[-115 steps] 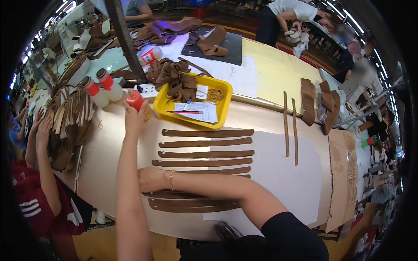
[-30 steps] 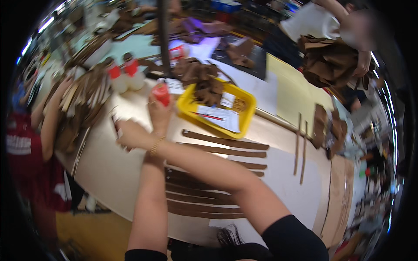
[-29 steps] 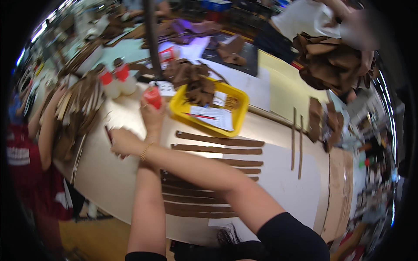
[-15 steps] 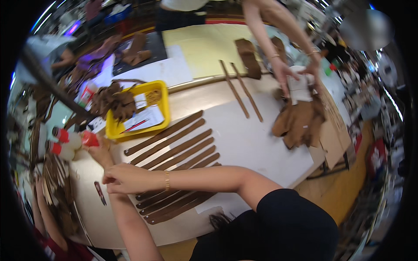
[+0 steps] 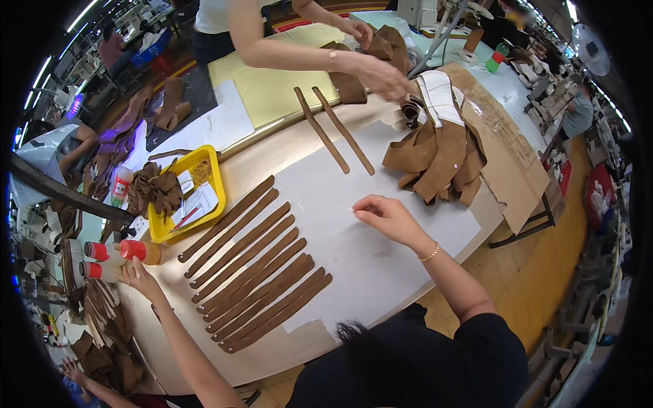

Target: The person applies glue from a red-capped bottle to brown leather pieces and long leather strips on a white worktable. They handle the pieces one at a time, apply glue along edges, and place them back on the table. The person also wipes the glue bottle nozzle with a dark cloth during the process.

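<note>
My left hand [image 5: 141, 280] is beside a red-capped bottle with amber contents [image 5: 151, 253], its fingers apart. Whether the fingertips touch the bottle I cannot tell. My right hand [image 5: 391, 219] hovers over the white sheet [image 5: 354, 251], thumb and forefinger pinched together. A tiny pale spot shows at their tips, too small to name. Between my arms, several long brown strips [image 5: 252, 272] lie side by side at a slant. Two more narrow strips [image 5: 333, 132] lie farther off. To the right sits a bundle of brown pieces [image 5: 442, 156] with a white wrap [image 5: 439, 98].
A yellow tray [image 5: 219, 187] holds papers, a red pen and rubber bands. Two red-banded bottles [image 5: 98, 262] stand at the left. Across the table a co-worker's hand [image 5: 384, 78] reaches near the bundle. Cardboard [image 5: 520, 180] lies along the right edge; a dark bar [image 5: 68, 190] crosses at left.
My right hand has left my left wrist and moved right over the sheet. The co-worker's hands have let go of the bundle. The whole view has shifted.
</note>
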`<state>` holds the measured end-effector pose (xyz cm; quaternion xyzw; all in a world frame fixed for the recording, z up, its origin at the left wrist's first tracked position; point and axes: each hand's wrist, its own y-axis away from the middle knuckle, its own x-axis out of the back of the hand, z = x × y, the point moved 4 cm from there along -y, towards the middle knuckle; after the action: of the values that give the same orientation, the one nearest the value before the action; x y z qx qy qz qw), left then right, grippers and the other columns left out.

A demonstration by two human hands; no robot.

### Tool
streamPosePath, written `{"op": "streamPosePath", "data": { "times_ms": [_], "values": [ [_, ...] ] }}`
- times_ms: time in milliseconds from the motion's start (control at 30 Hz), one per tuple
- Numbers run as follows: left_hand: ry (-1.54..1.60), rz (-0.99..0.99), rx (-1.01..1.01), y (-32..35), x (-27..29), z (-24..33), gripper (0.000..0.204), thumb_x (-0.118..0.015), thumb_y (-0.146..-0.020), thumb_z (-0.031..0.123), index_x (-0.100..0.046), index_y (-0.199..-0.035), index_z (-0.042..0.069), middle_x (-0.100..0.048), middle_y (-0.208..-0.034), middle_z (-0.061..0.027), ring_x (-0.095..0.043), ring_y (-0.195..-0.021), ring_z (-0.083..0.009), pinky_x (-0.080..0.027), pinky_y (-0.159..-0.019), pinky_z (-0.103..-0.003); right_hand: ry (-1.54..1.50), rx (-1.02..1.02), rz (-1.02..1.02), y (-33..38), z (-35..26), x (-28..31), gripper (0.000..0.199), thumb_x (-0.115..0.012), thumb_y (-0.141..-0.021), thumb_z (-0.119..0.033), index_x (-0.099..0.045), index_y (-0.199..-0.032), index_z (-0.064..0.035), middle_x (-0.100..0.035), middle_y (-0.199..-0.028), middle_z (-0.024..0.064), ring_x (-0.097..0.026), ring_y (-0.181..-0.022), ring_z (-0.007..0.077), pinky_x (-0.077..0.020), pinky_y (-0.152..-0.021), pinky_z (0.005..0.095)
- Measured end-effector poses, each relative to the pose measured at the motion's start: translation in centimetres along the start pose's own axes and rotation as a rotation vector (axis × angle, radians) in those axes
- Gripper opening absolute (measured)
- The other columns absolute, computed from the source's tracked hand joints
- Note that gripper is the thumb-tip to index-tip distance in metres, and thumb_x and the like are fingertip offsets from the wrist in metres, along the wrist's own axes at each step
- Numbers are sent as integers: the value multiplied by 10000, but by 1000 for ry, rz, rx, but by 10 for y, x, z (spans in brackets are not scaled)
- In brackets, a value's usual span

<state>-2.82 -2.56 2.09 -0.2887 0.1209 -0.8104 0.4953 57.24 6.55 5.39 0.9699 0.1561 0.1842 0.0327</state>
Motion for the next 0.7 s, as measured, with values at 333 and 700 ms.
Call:
{"op": "streamPosePath", "data": {
  "times_ms": [333,700],
  "values": [
    [193,-98,-92,97,-20,154,453,-526,-956,67,-341,-1368,26,-552,-971,-45,-523,-886,-123,-431,-811,-258,49,64,326,-7,-11,94,173,-631,-891,-139,-650,-986,4,-659,-834,39,-587,-695,84,-487,-649,239],
    [8,-1090,-1212,218,-67,453,329,-591,-857,228,-618,-1133,49,-624,-1127,-129,-573,-1066,-269,-433,-909,-433,445,309,533,-19,-33,135,144,-648,-851,-111,-649,-954,-10,-651,-922,93,-609,-845,231,-474,-727,313]
  ]
}}
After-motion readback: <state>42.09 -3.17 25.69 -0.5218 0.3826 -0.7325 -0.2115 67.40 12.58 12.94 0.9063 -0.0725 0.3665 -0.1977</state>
